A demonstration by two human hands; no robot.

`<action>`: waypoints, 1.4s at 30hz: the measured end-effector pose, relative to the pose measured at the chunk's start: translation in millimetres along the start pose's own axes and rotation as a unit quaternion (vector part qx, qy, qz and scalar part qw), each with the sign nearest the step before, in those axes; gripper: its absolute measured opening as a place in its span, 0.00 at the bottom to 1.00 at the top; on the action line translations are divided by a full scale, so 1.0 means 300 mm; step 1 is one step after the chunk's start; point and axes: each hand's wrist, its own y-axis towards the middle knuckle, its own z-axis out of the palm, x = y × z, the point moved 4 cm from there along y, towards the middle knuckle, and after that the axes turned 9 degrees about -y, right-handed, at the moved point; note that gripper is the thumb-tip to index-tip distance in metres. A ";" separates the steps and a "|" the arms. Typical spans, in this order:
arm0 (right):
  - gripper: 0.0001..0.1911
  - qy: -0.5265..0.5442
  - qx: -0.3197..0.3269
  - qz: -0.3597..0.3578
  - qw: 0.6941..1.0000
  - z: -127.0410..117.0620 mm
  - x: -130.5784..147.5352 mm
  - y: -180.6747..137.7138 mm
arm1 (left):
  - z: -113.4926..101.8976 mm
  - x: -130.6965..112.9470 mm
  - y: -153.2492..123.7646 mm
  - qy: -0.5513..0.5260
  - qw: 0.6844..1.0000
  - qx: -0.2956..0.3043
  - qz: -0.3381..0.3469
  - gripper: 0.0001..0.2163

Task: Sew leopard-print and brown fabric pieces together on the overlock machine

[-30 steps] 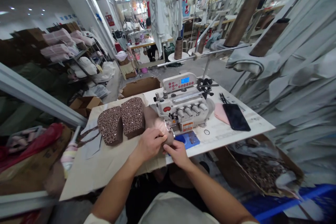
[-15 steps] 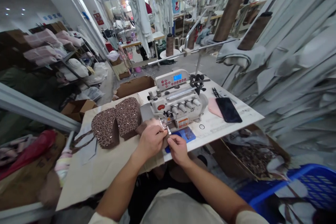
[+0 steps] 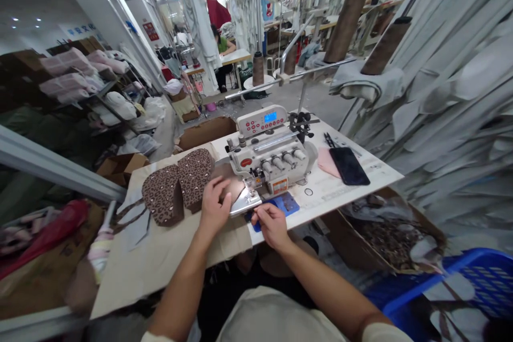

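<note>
My left hand rests with its fingers spread on a smooth brown fabric piece beside the sewing plate. The white overlock sewing machine stands in front of me, its display lit blue. At the plate's front corner, my right hand is closed in a pinch; whatever may be between the fingertips is too small to name. Two stacks of leopard-print fabric pieces lie left of my left hand: the nearer stack and the outer stack.
A black phone lies on a pink cloth at the table's right, near thread snips. Brown thread cones stand behind. Below right are a box of scraps and a blue basket.
My left hand has moved left off the needle area and its fingers have spread. The brown fabric at the presser foot has shifted left, baring the metal plate. My right hand stays pinched nearby.
</note>
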 end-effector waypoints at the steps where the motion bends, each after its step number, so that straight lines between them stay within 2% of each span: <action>1: 0.18 -0.008 0.004 -0.003 1.000 -0.003 -0.003 -0.002 | -0.002 0.031 -0.026 -0.041 0.997 -0.034 -0.050 0.20; 2: 0.18 -0.016 0.009 -0.007 1.000 -0.005 -0.006 -0.003 | 0.001 0.057 -0.059 -0.092 0.990 -0.049 -0.096 0.25; 4: 0.17 -0.036 0.017 -0.015 0.999 -0.010 -0.009 -0.007 | 0.017 0.090 -0.132 -0.202 0.965 -0.033 -0.163 0.33; 7: 0.18 -0.058 0.023 -0.021 0.998 -0.013 -0.012 -0.006 | 0.023 0.088 -0.228 -0.291 0.935 0.014 -0.202 0.36; 9: 0.20 -0.064 0.021 -0.021 0.997 -0.011 -0.012 -0.001 | 0.006 0.073 -0.265 -0.278 0.939 0.019 -0.199 0.33; 11: 0.22 -0.069 0.014 -0.027 0.997 -0.010 -0.003 -0.002 | -0.023 0.056 -0.281 -0.213 0.961 -0.004 -0.177 0.28; 15: 0.22 -0.109 0.001 -0.054 0.993 -0.029 0.068 -0.063 | -0.065 -0.007 -0.301 -0.070 0.993 -0.043 -0.090 0.20; 16: 0.21 -0.137 0.021 -0.058 0.989 -0.034 0.095 -0.093 | -0.061 -0.030 -0.310 -0.062 0.995 -0.039 -0.074 0.19; 17: 0.20 -0.174 0.069 -0.055 0.981 -0.035 0.121 -0.126 | -0.050 -0.058 -0.319 -0.066 0.996 -0.026 -0.060 0.19; 18: 0.17 -0.201 0.145 -0.044 0.968 -0.031 0.142 -0.163 | -0.029 -0.090 -0.326 -0.079 0.996 -0.001 -0.047 0.19; 20: 0.14 -0.221 0.322 -0.007 0.921 -0.021 0.165 -0.239 | 0.040 -0.171 -0.330 -0.122 0.988 0.089 -0.010 0.23; 21: 0.13 -0.214 0.389 0.018 0.896 -0.023 0.168 -0.271 | 0.082 -0.216 -0.325 -0.144 0.979 0.144 0.013 0.26; 22: 0.12 -0.200 0.423 0.046 0.882 -0.032 0.165 -0.292 | 0.125 -0.258 -0.317 -0.159 0.967 0.197 0.032 0.30; 23: 0.13 -0.182 0.418 0.074 0.887 -0.050 0.158 -0.299 | 0.164 -0.295 -0.306 -0.167 0.956 0.239 0.044 0.35; 24: 0.14 -0.163 0.375 0.101 0.907 -0.076 0.147 -0.294 | 0.197 -0.322 -0.293 -0.168 0.948 0.266 0.048 0.39; 26: 0.20 -0.119 0.229 0.138 0.956 -0.156 0.119 -0.274 | 0.239 -0.349 -0.274 -0.167 0.946 0.276 0.039 0.42; 28: 0.29 -0.084 0.106 0.157 0.978 -0.255 0.091 -0.274 | 0.252 -0.339 -0.284 -0.194 0.950 0.244 0.011 0.35; 30: 0.35 -0.071 0.039 0.185 0.979 -0.361 0.065 -0.303 | 0.253 -0.294 -0.340 -0.250 0.940 0.222 -0.067 0.23; 31: 0.36 -0.074 0.013 0.208 0.975 -0.415 0.052 -0.326 | 0.257 -0.262 -0.386 -0.278 0.923 0.231 -0.134 0.18; 32: 0.34 -0.083 -0.011 0.237 0.968 -0.467 0.039 -0.353 | 0.265 -0.230 -0.441 -0.302 0.892 0.260 -0.214 0.15; 34: 0.29 -0.108 -0.046 0.297 0.948 -0.558 0.018 -0.408 | 0.281 -0.182 -0.566 -0.323 0.797 0.359 -0.364 0.13; 35: 0.27 -0.118 -0.056 0.323 0.937 -0.593 0.011 -0.430 | 0.282 -0.168 -0.619 -0.318 0.754 0.403 -0.411 0.14; 36: 0.26 -0.126 -0.063 0.342 0.929 -0.622 0.007 -0.445 | 0.279 -0.157 -0.657 -0.306 0.730 0.433 -0.431 0.14; 37: 0.25 -0.131 -0.068 0.352 0.924 -0.646 0.006 -0.452 | 0.275 -0.147 -0.677 -0.289 0.732 0.445 -0.428 0.15; 38: 0.24 -0.135 -0.075 0.354 0.922 -0.666 0.007 -0.452 | 0.272 -0.136 -0.681 -0.270 0.755 0.437 -0.406 0.14; 40: 0.25 -0.147 -0.092 0.338 0.925 -0.699 0.009 -0.433 | 0.273 -0.108 -0.659 -0.231 0.826 0.387 -0.338 0.14; 42: 0.26 -0.173 -0.104 0.318 0.926 -0.723 -0.001 -0.404 | 0.295 -0.065 -0.640 -0.195 0.871 0.343 -0.292 0.15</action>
